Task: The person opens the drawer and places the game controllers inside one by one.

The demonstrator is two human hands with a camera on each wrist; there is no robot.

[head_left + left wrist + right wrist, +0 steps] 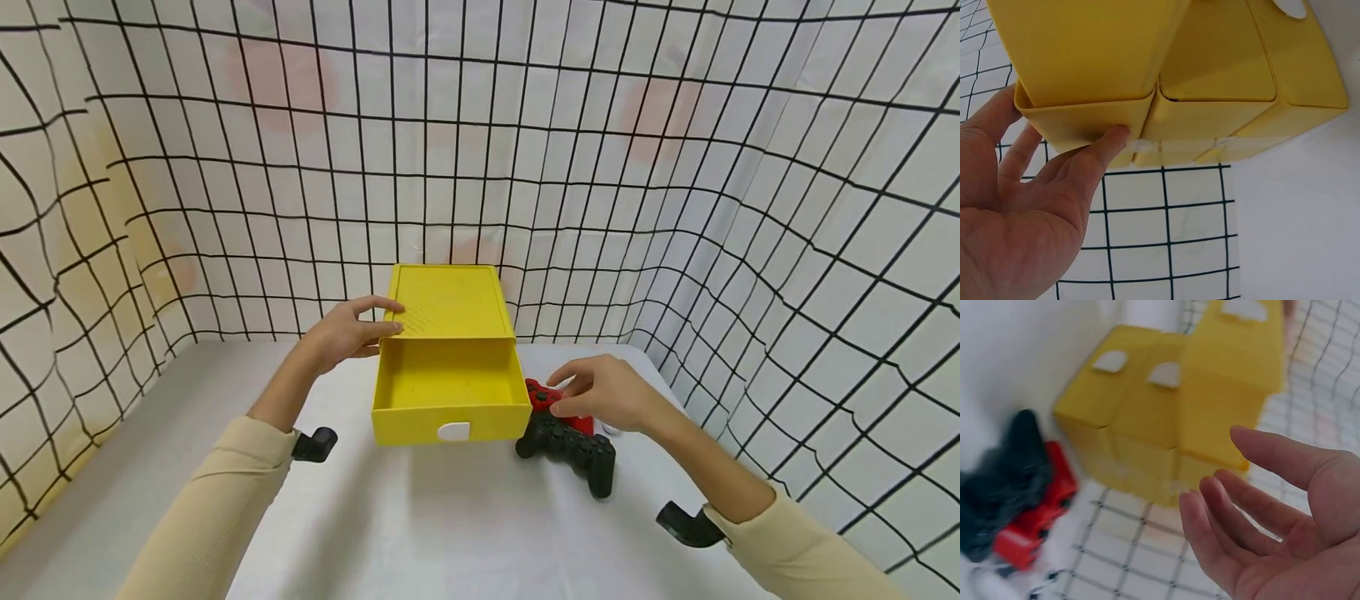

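Note:
A yellow drawer box (450, 300) stands on the table, its top drawer (450, 425) pulled out and its bare inside showing. My left hand (341, 337) rests on the box's upper left edge, fingers over the top and thumb against the side wall. To the right of the box, my right hand (607, 392) hovers with loosely bent fingers and holds nothing. Below it lie a red game controller (542, 397), partly hidden by the hand, and a black game controller (566, 450). In the right wrist view, a white object (997, 584) is partly visible beside the red controller.
Two lower drawers with white tabs, the middle one (1141, 419) and the bottom one (1088, 394), are closed. White cloth with a black grid (465, 192) surrounds the white table (465, 533) at the back and sides.

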